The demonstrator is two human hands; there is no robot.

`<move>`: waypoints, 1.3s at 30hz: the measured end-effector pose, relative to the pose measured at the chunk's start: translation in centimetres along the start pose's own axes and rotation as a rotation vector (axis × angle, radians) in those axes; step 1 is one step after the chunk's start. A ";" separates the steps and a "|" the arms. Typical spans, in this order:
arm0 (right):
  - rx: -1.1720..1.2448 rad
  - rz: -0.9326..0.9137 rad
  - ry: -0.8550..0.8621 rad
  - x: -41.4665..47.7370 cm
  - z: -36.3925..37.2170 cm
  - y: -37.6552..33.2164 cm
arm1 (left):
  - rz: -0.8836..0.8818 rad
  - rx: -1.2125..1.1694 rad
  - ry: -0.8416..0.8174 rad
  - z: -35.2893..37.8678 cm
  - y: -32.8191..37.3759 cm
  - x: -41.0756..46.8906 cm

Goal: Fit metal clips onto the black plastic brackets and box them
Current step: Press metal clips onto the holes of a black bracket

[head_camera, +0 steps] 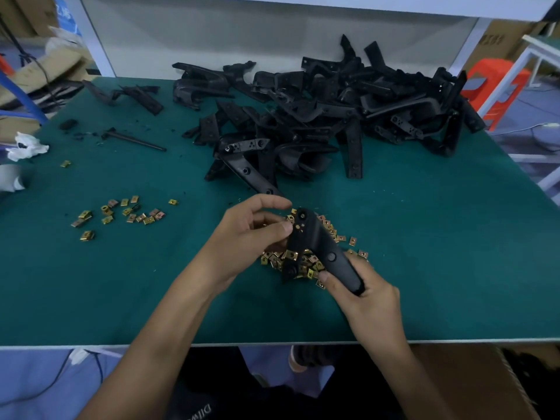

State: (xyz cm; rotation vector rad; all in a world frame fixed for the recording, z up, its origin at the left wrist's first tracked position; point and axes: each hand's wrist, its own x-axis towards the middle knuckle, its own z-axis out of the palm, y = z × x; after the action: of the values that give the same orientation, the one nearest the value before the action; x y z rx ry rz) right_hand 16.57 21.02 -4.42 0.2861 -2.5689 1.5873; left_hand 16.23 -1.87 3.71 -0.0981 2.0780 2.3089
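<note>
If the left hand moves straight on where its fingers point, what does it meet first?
Likely the left hand meets the black plastic bracket gripped by the right hand; depth unclear.

Bracket: matt black plastic, smooth where I hold it.
Clips: yellowish metal, shiny.
Heap: the same dull black plastic.
Mat: green, matt, finely grained.
Box: brown cardboard, matt.
Wad: white, crumpled, paper or cloth, I cannot tell.
Stool: orange plastic, smooth.

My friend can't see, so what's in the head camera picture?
A person holds one black bracket above a heap of gold metal clips on a green table: the right hand grips its lower end, the left hand pinches its top. More brackets lie piled behind.
</note>
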 end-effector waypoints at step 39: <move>0.066 0.074 -0.111 0.2 -0.3 0.3 | -0.030 -0.072 -0.014 -0.4 -0.1 0.2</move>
State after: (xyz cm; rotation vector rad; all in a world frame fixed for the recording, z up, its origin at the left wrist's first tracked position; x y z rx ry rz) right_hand 16.30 21.41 -4.46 0.2966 -2.6415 1.7311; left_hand 16.03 -2.24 3.55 -0.1140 1.9741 2.3600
